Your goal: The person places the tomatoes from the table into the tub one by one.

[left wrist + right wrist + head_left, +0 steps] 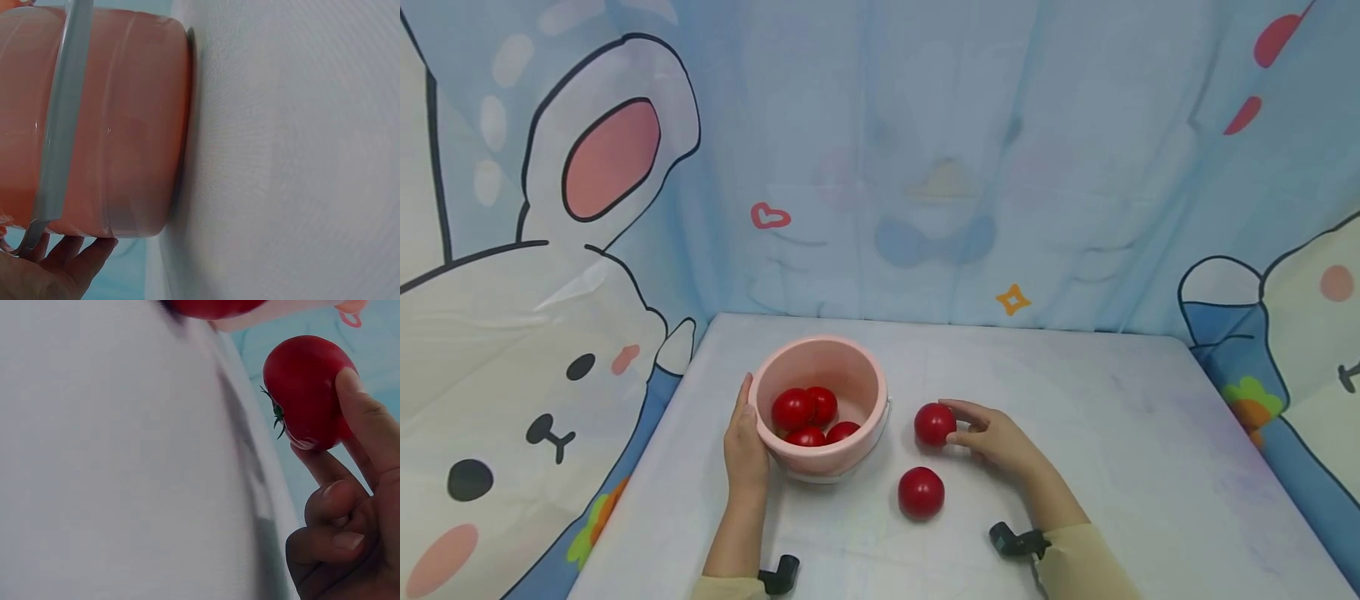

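Observation:
A pink bucket [820, 350] stands tilted slightly toward me on the white table, with several red tomatoes [793, 409] inside. My left hand [747, 446] rests along its left outer wall, the fingers [87, 259] fairly straight against the side near the grey handle [65, 119]. To the right of the bucket, my right hand [992, 435] pinches a tomato [935, 425] between thumb and fingers. In the right wrist view this tomato [306, 390] shows a green stem and is raised off the tabletop, the other fingers curled below it. A second tomato [921, 493] lies on the table, nearer me.
The white tabletop [1150, 450] runs back to a light blue curtain [940, 167] printed with cartoon figures. A printed rabbit covers the cloth [512, 400] on the left. Each wrist wears a black camera mount, such as the one on the right [1018, 542].

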The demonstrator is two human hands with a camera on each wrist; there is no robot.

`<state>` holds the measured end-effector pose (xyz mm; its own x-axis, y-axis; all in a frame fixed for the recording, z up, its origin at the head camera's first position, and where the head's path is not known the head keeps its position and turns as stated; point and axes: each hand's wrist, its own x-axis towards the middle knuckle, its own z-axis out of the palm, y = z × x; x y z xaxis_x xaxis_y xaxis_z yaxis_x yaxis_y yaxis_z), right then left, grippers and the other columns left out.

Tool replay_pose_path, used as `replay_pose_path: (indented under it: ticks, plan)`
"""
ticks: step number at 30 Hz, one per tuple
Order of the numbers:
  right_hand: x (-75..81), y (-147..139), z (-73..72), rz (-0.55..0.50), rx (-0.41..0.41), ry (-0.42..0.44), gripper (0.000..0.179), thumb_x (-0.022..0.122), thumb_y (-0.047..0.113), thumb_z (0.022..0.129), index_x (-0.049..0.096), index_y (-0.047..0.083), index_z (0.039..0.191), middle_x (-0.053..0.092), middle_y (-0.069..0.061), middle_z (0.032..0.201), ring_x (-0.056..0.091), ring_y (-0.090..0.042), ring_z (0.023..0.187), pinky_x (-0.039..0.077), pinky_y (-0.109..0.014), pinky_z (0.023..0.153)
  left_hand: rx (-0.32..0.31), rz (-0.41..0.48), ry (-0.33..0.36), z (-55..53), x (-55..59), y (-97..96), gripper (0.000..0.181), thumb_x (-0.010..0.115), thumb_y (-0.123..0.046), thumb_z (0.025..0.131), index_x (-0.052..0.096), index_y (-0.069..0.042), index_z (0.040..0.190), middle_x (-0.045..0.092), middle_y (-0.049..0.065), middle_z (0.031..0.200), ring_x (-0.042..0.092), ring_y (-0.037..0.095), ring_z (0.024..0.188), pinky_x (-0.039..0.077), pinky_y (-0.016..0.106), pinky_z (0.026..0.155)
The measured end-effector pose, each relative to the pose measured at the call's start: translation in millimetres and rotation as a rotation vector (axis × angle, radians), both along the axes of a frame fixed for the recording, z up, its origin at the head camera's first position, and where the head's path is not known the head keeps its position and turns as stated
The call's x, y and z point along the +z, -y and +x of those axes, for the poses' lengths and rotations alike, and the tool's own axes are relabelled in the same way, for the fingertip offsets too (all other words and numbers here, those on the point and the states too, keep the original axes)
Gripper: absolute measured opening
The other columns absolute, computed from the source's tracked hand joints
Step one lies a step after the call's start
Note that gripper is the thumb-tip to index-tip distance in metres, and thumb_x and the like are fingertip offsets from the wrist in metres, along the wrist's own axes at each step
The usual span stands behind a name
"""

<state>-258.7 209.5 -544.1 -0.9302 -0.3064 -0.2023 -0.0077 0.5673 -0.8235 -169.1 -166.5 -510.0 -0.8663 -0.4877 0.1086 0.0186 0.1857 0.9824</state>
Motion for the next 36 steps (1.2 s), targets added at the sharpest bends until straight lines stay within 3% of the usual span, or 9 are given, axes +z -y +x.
replay_pose_path:
  ticks: [7, 15, 20, 22, 24, 28, 32, 36]
  plan:
    - [46.0, 5, -19.9, -0.007, 0.031, -0.101, 0.065, 0.076, 0.057, 0.077, 0.054, 0.044, 0.137, 0.059, -0.004, 0.138, 0.056, -0.029, 0.070, 0.053, -0.034, 0.061, -0.002, 0.001, -0.006, 0.7, 1.5, 1.2, 0.042, 0.037, -0.050, 0.102, 0.034, -0.060, 0.143, 0.035, -0.029, 0.153, 0.030, 0.007, 0.148, 0.038, 0.048, 0.115]
    - [113.1, 18, -44.7, -0.022, 0.080, -0.226, 0.063, 0.075, 0.053, 0.081, 0.052, 0.044, 0.139, 0.068, -0.008, 0.110, 0.054, -0.026, 0.066, 0.051, -0.033, 0.059, -0.007, 0.005, -0.013, 0.7, 1.1, 2.1, 0.042, 0.038, -0.053, 0.102, 0.034, -0.060, 0.143, 0.035, -0.030, 0.152, 0.030, 0.006, 0.148, 0.039, 0.047, 0.114]
    - [145.9, 30, -56.4, -0.049, 0.126, -0.267, 0.061, 0.075, 0.050, 0.083, 0.052, 0.045, 0.139, 0.067, -0.007, 0.110, 0.054, -0.025, 0.066, 0.051, -0.033, 0.061, -0.001, 0.000, -0.012, 0.6, 1.2, 2.2, 0.043, 0.037, -0.056, 0.100, 0.034, -0.060, 0.143, 0.035, -0.029, 0.153, 0.030, 0.006, 0.148, 0.039, 0.048, 0.114]
    - [155.8, 37, -59.9, -0.064, 0.145, -0.271, 0.061, 0.075, 0.049, 0.082, 0.052, 0.045, 0.138, 0.067, -0.002, 0.118, 0.054, -0.024, 0.068, 0.051, -0.033, 0.061, 0.000, -0.006, -0.015, 0.4, 1.2, 2.3, 0.042, 0.037, -0.056, 0.101, 0.034, -0.060, 0.143, 0.036, -0.029, 0.153, 0.030, 0.007, 0.148, 0.039, 0.048, 0.114]
    - [164.4, 45, -62.4, -0.061, 0.161, -0.256, 0.060, 0.076, 0.051, 0.081, 0.053, 0.048, 0.136, 0.067, -0.005, 0.107, 0.054, -0.025, 0.066, 0.050, -0.033, 0.058, 0.000, -0.010, -0.016, 0.2, 0.9, 2.5, 0.042, 0.037, -0.054, 0.101, 0.034, -0.060, 0.143, 0.036, -0.028, 0.153, 0.031, 0.007, 0.148, 0.040, 0.048, 0.113]
    - [177.4, 66, -66.3, -0.029, 0.218, -0.225, 0.061, 0.077, 0.056, 0.077, 0.053, 0.053, 0.133, 0.066, 0.003, 0.112, 0.055, -0.024, 0.062, 0.049, -0.031, 0.053, -0.008, -0.008, -0.020, 0.4, 0.6, 2.6, 0.044, 0.038, -0.052, 0.101, 0.035, -0.057, 0.145, 0.036, -0.027, 0.154, 0.031, 0.008, 0.148, 0.040, 0.049, 0.113]
    - [184.8, 89, -71.4, -0.025, 0.303, -0.203, 0.060, 0.078, 0.056, 0.076, 0.055, 0.052, 0.131, 0.063, 0.008, 0.125, 0.053, -0.025, 0.058, 0.049, -0.032, 0.052, -0.016, 0.000, -0.013, 0.9, 0.8, 2.0, 0.044, 0.038, -0.051, 0.101, 0.034, -0.056, 0.145, 0.035, -0.027, 0.154, 0.030, 0.008, 0.148, 0.040, 0.049, 0.113]
    - [187.4, 115, -76.1, -0.022, 0.384, -0.194, 0.060, 0.078, 0.057, 0.074, 0.058, 0.050, 0.130, 0.066, 0.009, 0.122, 0.052, -0.025, 0.056, 0.048, -0.032, 0.051, -0.025, 0.013, -0.010, 0.6, 1.2, 1.3, 0.043, 0.037, -0.052, 0.101, 0.034, -0.058, 0.144, 0.035, -0.028, 0.154, 0.030, 0.008, 0.149, 0.039, 0.049, 0.114]
